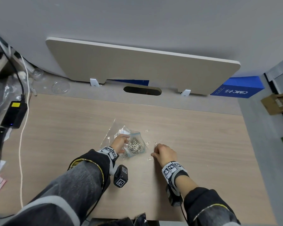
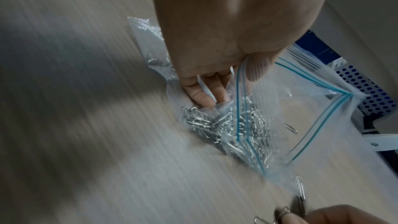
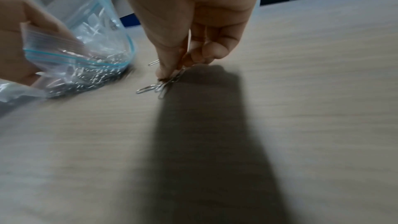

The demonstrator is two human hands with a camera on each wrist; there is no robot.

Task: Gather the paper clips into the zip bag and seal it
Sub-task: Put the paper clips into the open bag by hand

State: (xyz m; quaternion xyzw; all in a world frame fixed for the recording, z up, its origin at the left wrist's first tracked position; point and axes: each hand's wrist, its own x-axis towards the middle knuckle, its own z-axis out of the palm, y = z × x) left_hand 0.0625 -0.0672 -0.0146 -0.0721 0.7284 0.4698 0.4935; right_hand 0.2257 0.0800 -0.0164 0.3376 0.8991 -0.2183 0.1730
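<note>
A clear zip bag with a blue zip line lies on the wooden desk, its mouth open and a pile of silver paper clips inside. My left hand pinches the bag's rim and holds the mouth open. Just right of the bag, my right hand pinches several loose paper clips against the desk. Single clips lie loose near the bag.
A second crumpled clear plastic bag lies under and behind the zip bag. A black power adapter with cables sits at the left edge. A beige divider panel and a blue box stand at the back.
</note>
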